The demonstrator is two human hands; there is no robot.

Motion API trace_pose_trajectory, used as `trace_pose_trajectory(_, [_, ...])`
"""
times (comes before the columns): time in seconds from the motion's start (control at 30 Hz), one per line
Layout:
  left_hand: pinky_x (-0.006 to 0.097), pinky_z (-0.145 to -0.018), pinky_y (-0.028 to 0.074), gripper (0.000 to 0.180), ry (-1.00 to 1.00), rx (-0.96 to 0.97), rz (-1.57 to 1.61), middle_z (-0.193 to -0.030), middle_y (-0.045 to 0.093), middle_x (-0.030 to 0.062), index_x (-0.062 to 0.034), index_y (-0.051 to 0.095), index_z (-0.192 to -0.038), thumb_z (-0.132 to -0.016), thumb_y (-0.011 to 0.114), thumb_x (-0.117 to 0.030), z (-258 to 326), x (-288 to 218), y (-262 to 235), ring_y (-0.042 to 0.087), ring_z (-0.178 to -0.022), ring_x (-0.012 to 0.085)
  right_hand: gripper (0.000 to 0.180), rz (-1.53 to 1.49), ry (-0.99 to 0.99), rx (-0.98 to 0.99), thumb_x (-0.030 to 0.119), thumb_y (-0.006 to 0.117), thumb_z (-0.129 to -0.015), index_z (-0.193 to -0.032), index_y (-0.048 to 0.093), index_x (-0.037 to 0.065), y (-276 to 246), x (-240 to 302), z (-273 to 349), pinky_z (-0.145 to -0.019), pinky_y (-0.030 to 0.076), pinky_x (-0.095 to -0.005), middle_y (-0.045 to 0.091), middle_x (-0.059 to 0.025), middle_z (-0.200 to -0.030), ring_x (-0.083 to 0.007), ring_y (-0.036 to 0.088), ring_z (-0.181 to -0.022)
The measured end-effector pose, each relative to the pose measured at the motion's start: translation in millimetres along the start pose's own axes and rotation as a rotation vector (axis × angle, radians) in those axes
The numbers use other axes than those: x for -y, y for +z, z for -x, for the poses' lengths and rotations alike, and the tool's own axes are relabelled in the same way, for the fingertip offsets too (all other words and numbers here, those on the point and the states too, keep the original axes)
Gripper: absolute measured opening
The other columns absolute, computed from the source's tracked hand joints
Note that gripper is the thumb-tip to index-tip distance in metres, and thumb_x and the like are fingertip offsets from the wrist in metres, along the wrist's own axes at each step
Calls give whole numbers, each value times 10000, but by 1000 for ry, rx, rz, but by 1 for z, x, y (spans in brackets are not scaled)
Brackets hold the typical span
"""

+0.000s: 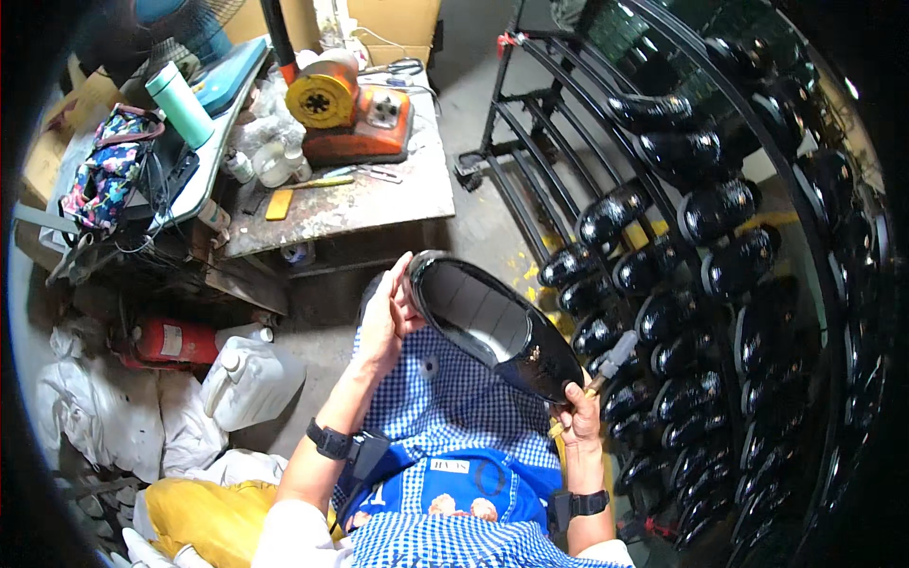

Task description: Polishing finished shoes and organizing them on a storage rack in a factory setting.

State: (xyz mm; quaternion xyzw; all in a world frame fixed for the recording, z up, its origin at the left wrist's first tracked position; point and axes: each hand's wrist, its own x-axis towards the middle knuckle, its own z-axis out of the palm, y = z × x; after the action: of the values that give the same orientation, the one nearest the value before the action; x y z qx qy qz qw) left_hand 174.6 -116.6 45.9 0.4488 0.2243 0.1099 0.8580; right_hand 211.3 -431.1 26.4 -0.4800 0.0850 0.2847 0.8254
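Note:
A glossy black, elongated curved shell (540, 358) is held tilted above my lap, with a lighter reflection on its inner surface. My left hand (386, 317) grips its upper left end, the thumb at the rim and the fingers partly behind it. At the lower right end, my right hand (576, 413) pinches the shell. A small tool with a grey end (619, 352) and a brass-coloured stem sticks out of that same hand; its lower part is mostly hidden by the fingers. Below the shell is my blue checked apron (426, 379).
To the right, a black metal rack (559, 142) carries rows of similar glossy black shells (717, 210). Ahead stands a worktable (379, 208) with an orange machine (355, 142). A red cylinder (175, 341) and a white jug (251, 383) are at the left.

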Motion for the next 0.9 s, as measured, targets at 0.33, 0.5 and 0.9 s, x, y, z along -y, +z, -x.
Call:
trace_pose_trajectory(0.33, [229, -569, 519, 287, 467, -105, -385, -938, 640, 155, 36, 485, -1172, -914, 416, -69, 6, 21, -21, 640, -643, 153, 510, 675, -838, -245, -5, 713, -683, -1151, 515, -47, 117, 45, -126, -938, 363, -317, 558, -126, -1103, -200, 515, -1025])
trace_pose_trajectory(0.5, [239, -527, 525, 261, 488, -152, -335, -878, 647, 159, 43, 501, -1134, -919, 401, -68, 4, 20, -31, 641, -613, 160, 469, 715, -1140, -245, -15, 706, -704, -1138, 529, -36, 180, 60, -201, -866, 414, -289, 571, -101, -1069, -172, 531, -943])
trace_pose_trajectory(0.9, [255, -528, 533, 226, 549, -164, -492, -740, 646, 163, 64, 548, -1033, -888, 387, -2, 3, 7, -36, 639, -577, 166, 480, 708, -1138, -385, 215, 791, -642, -1001, 588, -31, 317, 98, -316, -715, 454, -302, 647, -126, -842, -176, 578, -702])
